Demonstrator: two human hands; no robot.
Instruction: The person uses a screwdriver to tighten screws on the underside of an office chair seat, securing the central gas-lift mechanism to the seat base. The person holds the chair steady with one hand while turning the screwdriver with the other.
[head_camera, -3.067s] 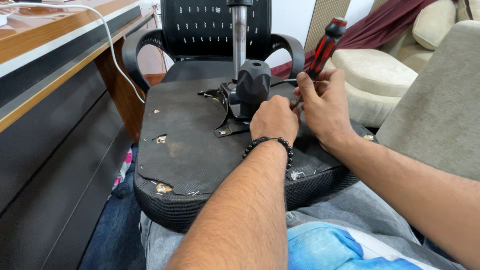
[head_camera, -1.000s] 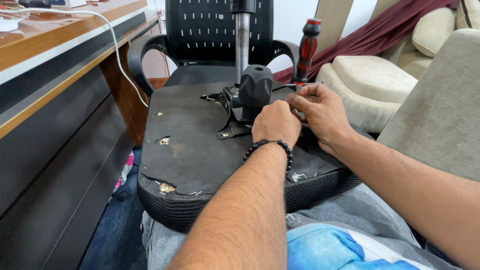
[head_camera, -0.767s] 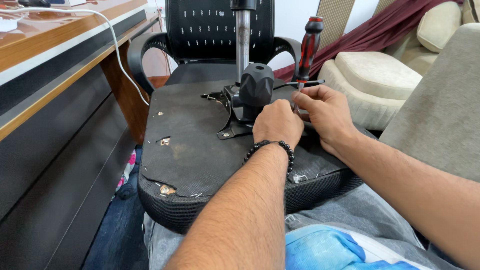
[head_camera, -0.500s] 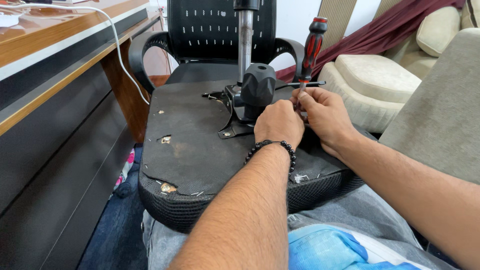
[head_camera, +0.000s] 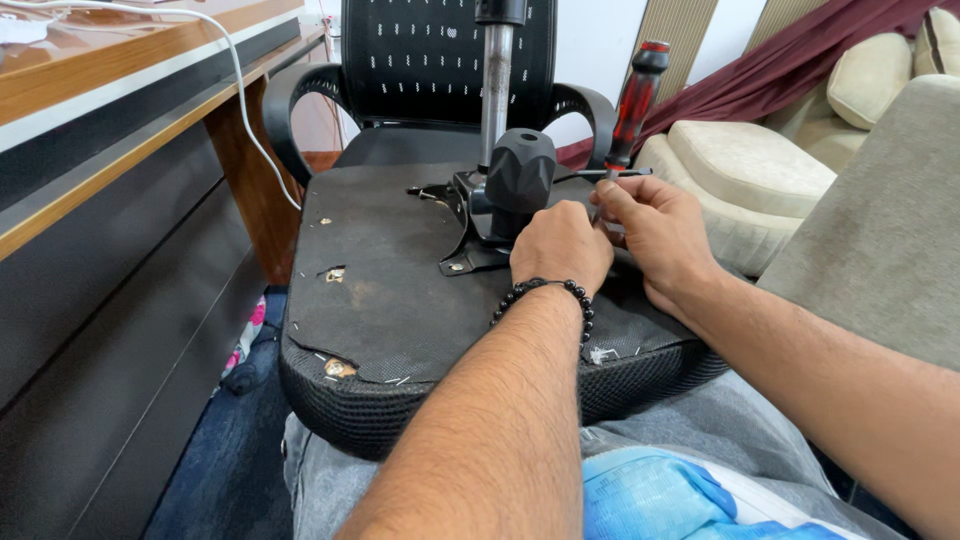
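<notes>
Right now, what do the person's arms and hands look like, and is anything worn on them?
Both forearms are bare, no sleeves and no gloves. The left hand has a black bead bracelet at the wrist. The right hand shows no ring, watch or band.

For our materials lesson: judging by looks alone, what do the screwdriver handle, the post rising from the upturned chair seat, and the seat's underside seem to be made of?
Screwdriver handle: probably glossy plastic, translucent red with black ends that catch the light.
Post: likely bare metal, a dull grey cylinder with scuffs and a soft sheen.
Seat underside: seemingly thin black fabric stapled over a board, worn and torn in spots; black mesh wraps the edge.
</notes>
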